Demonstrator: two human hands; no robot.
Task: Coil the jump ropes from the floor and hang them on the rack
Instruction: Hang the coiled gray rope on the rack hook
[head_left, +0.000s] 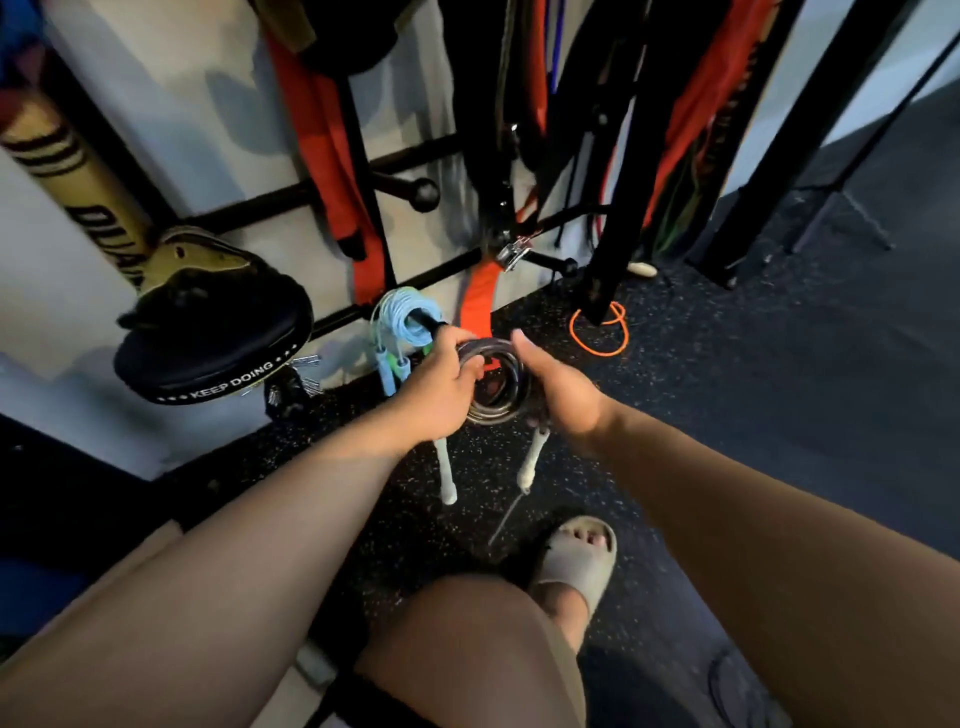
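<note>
The left hand (441, 387) grips the dark rope (488, 415), wound into a ring so it can hang. The right hand (563, 395) is beside it, thumb out. Its fingers are hidden, so I cannot tell its hold. A blue rope (402, 317) hangs on the rack (260, 205).

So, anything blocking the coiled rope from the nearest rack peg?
No blocker visible: the grey coil, gripped by the left hand, is right beside the peg tip. A light-blue rope already hangs on that peg.
</note>
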